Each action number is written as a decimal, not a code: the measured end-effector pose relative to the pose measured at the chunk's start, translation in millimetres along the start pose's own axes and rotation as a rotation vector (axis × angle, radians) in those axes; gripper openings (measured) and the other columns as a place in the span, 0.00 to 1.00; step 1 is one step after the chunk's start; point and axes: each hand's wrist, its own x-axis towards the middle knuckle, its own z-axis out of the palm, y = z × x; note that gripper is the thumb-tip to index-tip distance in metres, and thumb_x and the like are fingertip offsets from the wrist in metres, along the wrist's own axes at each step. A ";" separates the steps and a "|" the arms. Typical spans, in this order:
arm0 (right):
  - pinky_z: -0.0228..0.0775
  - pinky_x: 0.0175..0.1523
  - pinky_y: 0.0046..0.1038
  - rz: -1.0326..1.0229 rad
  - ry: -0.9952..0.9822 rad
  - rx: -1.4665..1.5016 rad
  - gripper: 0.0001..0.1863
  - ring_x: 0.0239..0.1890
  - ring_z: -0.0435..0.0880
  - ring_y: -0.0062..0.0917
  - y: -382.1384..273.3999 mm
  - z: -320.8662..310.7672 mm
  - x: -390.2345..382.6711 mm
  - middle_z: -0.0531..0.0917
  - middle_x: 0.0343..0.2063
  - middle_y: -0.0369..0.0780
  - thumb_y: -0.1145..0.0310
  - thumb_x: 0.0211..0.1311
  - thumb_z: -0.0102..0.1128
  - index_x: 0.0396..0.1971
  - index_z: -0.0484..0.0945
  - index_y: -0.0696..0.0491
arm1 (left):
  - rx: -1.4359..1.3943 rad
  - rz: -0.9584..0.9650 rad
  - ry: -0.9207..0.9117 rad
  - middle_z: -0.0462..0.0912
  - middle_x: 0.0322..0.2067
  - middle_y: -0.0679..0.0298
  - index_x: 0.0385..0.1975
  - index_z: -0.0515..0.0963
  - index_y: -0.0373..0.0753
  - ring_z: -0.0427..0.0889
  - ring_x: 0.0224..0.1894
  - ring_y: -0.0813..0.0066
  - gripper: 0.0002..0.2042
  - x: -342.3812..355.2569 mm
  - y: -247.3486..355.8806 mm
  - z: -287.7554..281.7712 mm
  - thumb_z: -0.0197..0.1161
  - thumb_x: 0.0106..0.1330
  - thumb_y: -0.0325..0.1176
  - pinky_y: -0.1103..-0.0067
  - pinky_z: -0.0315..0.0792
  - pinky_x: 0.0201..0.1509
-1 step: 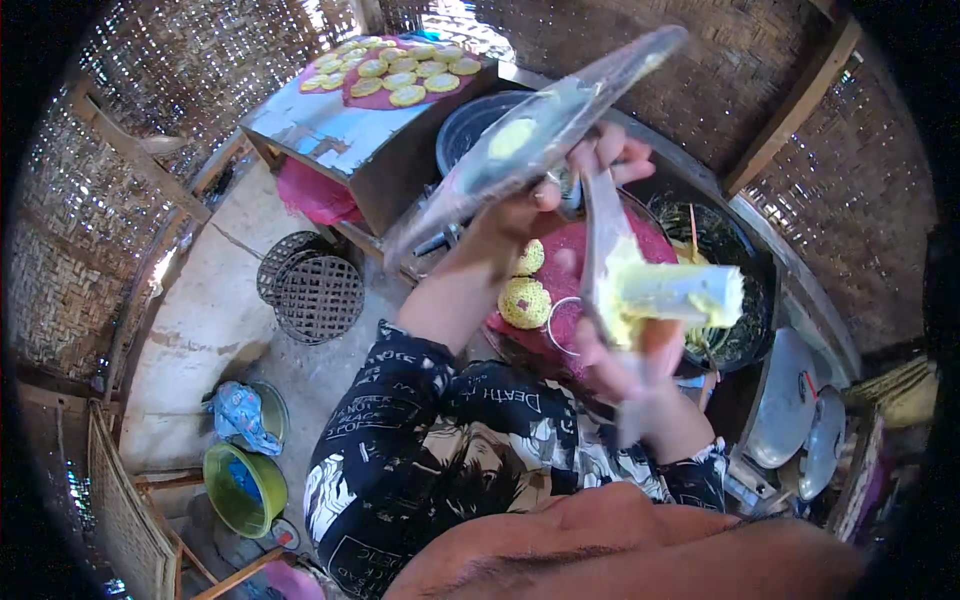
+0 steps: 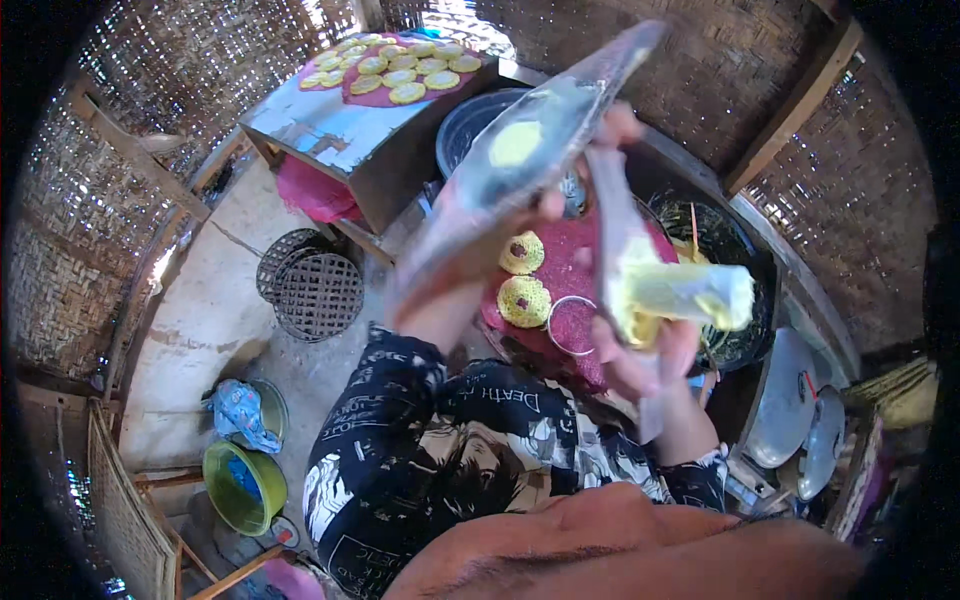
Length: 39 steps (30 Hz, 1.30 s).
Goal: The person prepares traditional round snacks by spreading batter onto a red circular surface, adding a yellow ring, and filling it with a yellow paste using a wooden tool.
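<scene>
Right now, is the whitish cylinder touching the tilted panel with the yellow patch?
Apart. The head view shows a plain gap: pink surface is visible between the whitish cylinder and the tilted panel.

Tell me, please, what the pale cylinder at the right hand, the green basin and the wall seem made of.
Pale cylinder: perhaps smooth plastic, its bare side even; yellow paste hides some. Green basin: probably plastic, slightly shiny, evenly coloured. Wall: likely bamboo, matt, by its crossing woven strips.
</scene>
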 end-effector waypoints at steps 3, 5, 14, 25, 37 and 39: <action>0.64 0.14 0.21 0.190 -0.288 -0.277 0.42 0.13 0.73 0.30 -17.3 8.2 -8.6 0.64 0.45 0.60 0.37 0.50 0.41 0.58 0.46 0.51 | 0.837 -0.234 0.344 0.63 0.52 0.59 0.51 0.63 0.40 0.62 0.56 0.66 0.23 -47.0 49.8 22.2 0.49 0.58 0.45 0.67 0.48 0.61; 0.60 0.08 0.15 -0.294 0.124 -0.555 0.42 0.13 0.74 0.26 -7.2 18.6 -33.6 0.58 0.50 0.60 0.37 0.51 0.39 0.59 0.43 0.50 | 0.999 -0.360 0.066 0.66 0.51 0.56 0.52 0.61 0.38 0.63 0.55 0.65 0.25 -75.5 57.0 -2.6 0.48 0.59 0.48 0.68 0.46 0.62; 0.72 0.33 0.25 -0.407 0.353 -1.425 0.48 0.36 0.76 0.26 1.1 11.1 -12.8 0.63 0.50 0.47 0.46 0.48 0.55 0.61 0.38 0.51 | 1.471 -0.635 0.011 0.75 0.39 0.60 0.49 0.62 0.37 0.74 0.44 0.68 0.38 -94.3 35.5 18.8 0.73 0.33 0.38 0.72 0.61 0.54; 0.69 0.39 0.39 -0.568 -0.085 -2.591 0.39 0.44 0.68 0.48 18.5 24.5 -16.5 0.63 0.46 0.56 0.52 0.39 0.63 0.54 0.59 0.50 | 1.653 -0.418 -0.102 0.76 0.23 0.61 0.21 0.74 0.42 0.76 0.28 0.60 0.13 -115.1 2.9 7.8 0.61 0.41 0.44 0.71 0.70 0.31; 0.45 0.60 0.33 -0.064 0.364 -1.906 0.50 0.57 0.58 0.39 6.7 -22.5 -33.7 0.55 0.56 0.50 0.39 0.46 0.49 0.58 0.43 0.61 | 1.579 -0.380 0.048 0.76 0.24 0.60 0.25 0.73 0.43 0.75 0.28 0.60 0.17 -128.2 -26.3 -0.3 0.63 0.41 0.47 0.71 0.70 0.32; 0.51 0.58 0.32 0.318 0.529 -1.498 0.49 0.53 0.64 0.34 -13.7 -40.0 -72.6 0.62 0.52 0.48 0.36 0.44 0.50 0.55 0.49 0.61 | 1.490 -0.709 0.023 0.76 0.34 0.56 0.35 0.72 0.43 0.74 0.37 0.59 0.21 -118.1 -20.4 0.7 0.65 0.40 0.44 0.72 0.69 0.43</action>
